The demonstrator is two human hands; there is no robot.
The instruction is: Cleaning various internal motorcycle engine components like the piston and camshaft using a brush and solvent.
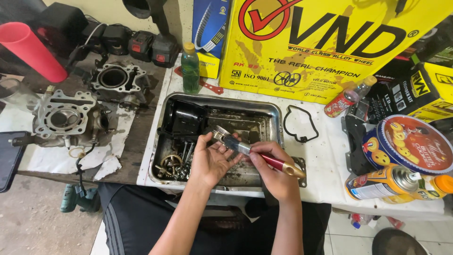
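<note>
My right hand (pixel 273 170) grips a paint brush (pixel 245 148) by its red handle, with the bristles pointing up and left. My left hand (pixel 210 158) is cupped palm up under the brush head, and seems to hold a small part that I cannot make out. Both hands hover over a steel tray (pixel 271 115) with dirty liquid on its floor. A black engine cover (pixel 181 120) lies in the tray's far left corner. Several bolts and small metal parts (pixel 174 163) are heaped at its near left.
A green bottle (pixel 190 68) stands behind the tray, a black gasket (pixel 299 123) lies to its right. Two engine cylinder parts (pixel 63 115) (pixel 115 80) sit on the left bench. A yellow box (pixel 330 47), a round tin (pixel 408 144) and spray cans (pixel 391 184) crowd the right.
</note>
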